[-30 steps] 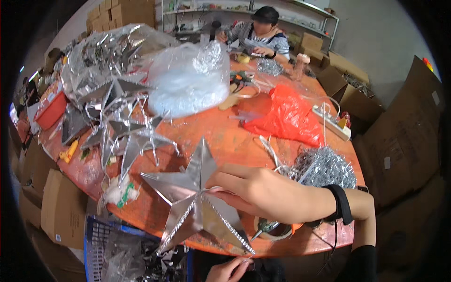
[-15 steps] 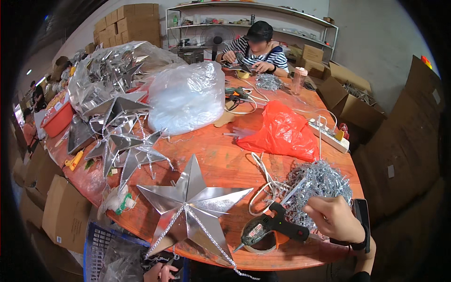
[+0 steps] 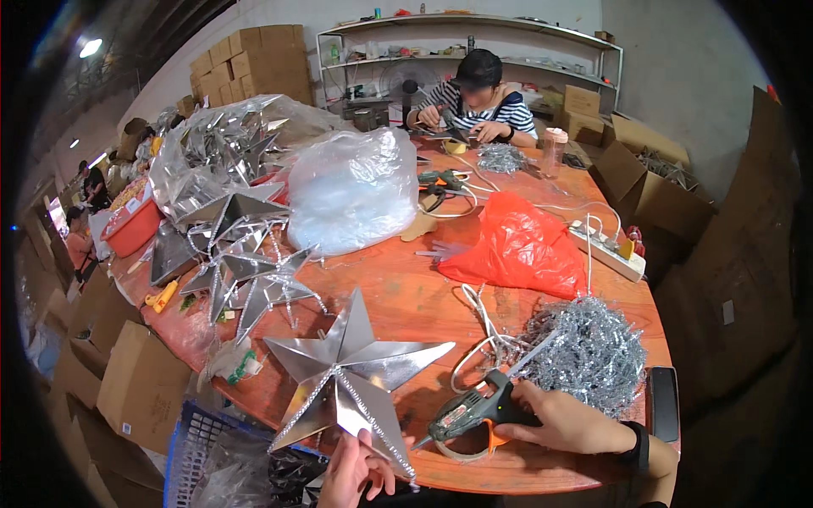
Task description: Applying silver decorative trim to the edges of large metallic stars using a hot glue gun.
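A large silver five-pointed star (image 3: 360,360) lies on the table's near edge, with beaded silver trim along two of its ridges. My left hand (image 3: 356,468) is at its lower points; the fingers are apart and loosely bent, one fingertip against the star's edge. To the right, my right hand (image 3: 572,422) closes round the black handle of a hot glue gun (image 3: 464,416). The gun's nozzle points left toward the star, over a tape roll (image 3: 464,455). Behind my right hand sits a heap of silver tinsel (image 3: 584,356).
More silver stars (image 3: 246,262) lie at left near a yellow-handled tool (image 3: 161,296). A clear plastic bag (image 3: 351,190), a red bag (image 3: 517,245) and a power strip (image 3: 605,250) stand farther back. A phone (image 3: 664,402) lies at the right edge. Opposite, a co-worker (image 3: 474,102) handles a star.
My right hand has come down and left from the tinsel onto the glue gun's handle. My left hand has risen from below the table edge to the star's lower points. The view has shifted slightly.
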Available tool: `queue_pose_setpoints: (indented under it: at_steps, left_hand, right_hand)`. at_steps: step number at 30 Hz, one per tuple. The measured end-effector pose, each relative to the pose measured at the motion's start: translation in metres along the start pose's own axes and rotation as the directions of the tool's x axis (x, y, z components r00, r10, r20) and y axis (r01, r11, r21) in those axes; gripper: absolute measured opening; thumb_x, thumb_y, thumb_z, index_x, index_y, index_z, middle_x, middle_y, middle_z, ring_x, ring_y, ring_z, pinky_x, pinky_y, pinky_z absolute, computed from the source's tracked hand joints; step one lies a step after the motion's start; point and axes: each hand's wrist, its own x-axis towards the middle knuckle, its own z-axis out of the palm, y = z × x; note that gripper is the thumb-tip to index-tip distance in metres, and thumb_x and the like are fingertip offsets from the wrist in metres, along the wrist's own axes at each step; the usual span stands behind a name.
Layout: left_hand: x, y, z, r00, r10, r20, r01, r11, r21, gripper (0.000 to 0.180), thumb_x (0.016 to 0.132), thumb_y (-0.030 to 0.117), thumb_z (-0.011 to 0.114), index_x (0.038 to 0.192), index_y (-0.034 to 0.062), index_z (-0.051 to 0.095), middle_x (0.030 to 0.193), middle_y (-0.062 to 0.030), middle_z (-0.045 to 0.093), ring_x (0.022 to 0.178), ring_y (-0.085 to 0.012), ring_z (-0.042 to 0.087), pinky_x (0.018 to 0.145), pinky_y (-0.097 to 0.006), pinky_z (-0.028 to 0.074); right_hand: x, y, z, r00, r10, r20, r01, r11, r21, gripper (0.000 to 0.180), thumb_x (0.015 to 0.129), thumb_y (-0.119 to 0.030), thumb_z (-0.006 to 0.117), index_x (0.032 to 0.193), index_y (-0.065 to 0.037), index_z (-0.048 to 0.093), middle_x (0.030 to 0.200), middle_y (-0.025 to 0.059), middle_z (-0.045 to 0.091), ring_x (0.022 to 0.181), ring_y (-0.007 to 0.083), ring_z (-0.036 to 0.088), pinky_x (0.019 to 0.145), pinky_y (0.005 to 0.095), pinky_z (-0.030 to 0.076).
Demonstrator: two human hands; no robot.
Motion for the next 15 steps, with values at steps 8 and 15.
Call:
queue_pose_setpoints:
  at_steps: [8, 15]
  left_hand:
    - [0.002, -0.013, 0.000, 0.997, -0.003, -0.075, -0.003, 0.997, -0.078, 0.034, 0.099, 0.032, 0.030, 0.117, 0.0064, 0.043, 0.108, -0.0228, 0.060, 0.043, -0.0110, 0.045, 0.033, -0.019, 0.030]
    - [-0.011, 0.005, -0.014, 0.991, -0.101, -0.088, 0.091, 0.990, -0.103, 0.039, 0.092, 0.028, 0.039, 0.127, 0.0112, 0.038, 0.079, -0.0070, 0.056, 0.046, -0.0107, 0.043, 0.037, -0.022, 0.030]
  right_hand:
    - [-0.014, -0.031, -0.031, 0.991, 0.091, -0.100, -0.037, 0.894, 0.447, 0.043, 0.080, -0.023, 0.069, 0.107, 0.004, 0.049, 0.086, 0.0058, 0.056, 0.077, 0.0101, 0.051, 0.068, 0.0278, 0.045]
    - [-0.027, -0.010, -0.017, 0.929, 0.120, -0.350, 0.139, 0.763, 0.631, 0.038, 0.080, -0.005, 0.064, 0.113, -0.003, 0.046, 0.095, 0.0062, 0.058, 0.074, 0.0071, 0.055, 0.061, 0.0223, 0.045]
